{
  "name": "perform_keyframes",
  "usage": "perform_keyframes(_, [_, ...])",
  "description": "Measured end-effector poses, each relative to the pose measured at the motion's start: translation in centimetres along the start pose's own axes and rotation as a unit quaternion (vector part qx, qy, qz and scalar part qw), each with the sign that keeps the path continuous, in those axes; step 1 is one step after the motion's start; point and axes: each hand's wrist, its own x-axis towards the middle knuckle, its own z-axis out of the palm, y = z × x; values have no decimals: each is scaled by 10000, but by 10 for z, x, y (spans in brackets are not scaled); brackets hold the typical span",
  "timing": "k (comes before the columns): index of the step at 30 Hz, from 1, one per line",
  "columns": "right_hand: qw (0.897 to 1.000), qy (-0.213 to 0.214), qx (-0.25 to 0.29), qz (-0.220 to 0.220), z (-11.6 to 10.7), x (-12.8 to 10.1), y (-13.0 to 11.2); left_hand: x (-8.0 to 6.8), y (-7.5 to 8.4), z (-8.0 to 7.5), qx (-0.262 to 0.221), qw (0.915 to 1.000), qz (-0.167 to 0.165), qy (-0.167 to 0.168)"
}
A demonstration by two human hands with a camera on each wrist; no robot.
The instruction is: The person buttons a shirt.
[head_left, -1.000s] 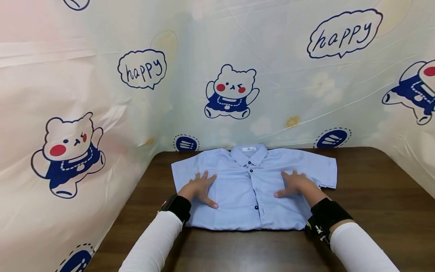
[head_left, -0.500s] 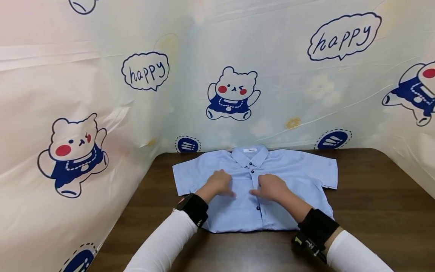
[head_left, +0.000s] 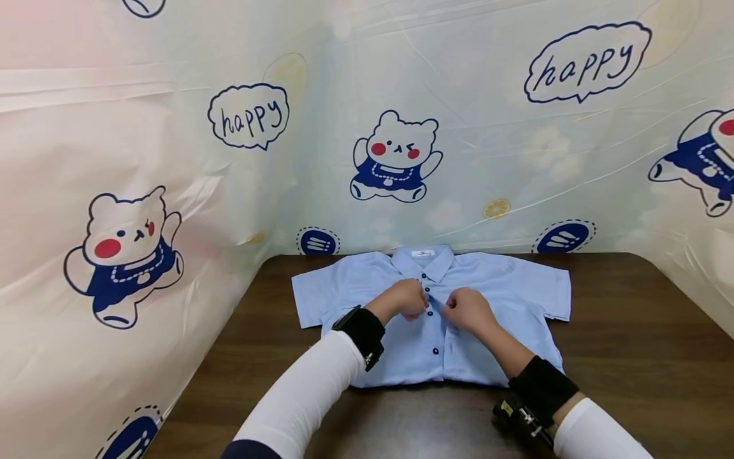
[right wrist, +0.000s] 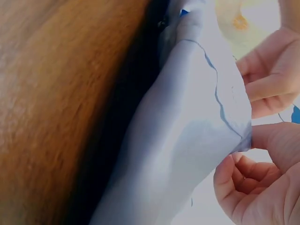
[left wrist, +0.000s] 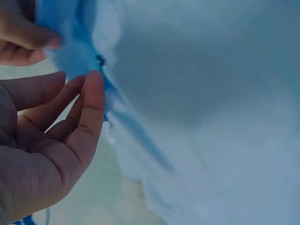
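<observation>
A person's left hand [head_left: 406, 299] and right hand [head_left: 466, 308] meet at the buttoned front of a light blue short-sleeved shirt [head_left: 504, 287] spread flat on a dark wooden surface [head_left: 631, 344], collar [head_left: 423, 261] pointing away from the hands. Each hand pinches a fold of the cloth beside the placket, just below the collar, fingers curled on the fabric and the two hands nearly touching. In the left wrist view the left hand's fingers [left wrist: 89, 101] close on the shirt's edge by a dark button [left wrist: 100, 59]; in the right wrist view the right hand [right wrist: 262, 164] grips a raised ridge of the fabric. White sleeves and black wrist straps [head_left: 541, 389] cover both forearms. Beyond the hands hangs a cartoon-bear backdrop [head_left: 395, 156].
</observation>
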Motion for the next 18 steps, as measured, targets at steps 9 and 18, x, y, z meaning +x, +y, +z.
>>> perform_keyframes(9, [9860,-466,1409,759,3,3,4,21,-1,20,-345,9975,-475,391])
perform_keyframes(18, [9766,-392,2007,667,6,0,3,16,-8,27,-1181,9878,-695,737])
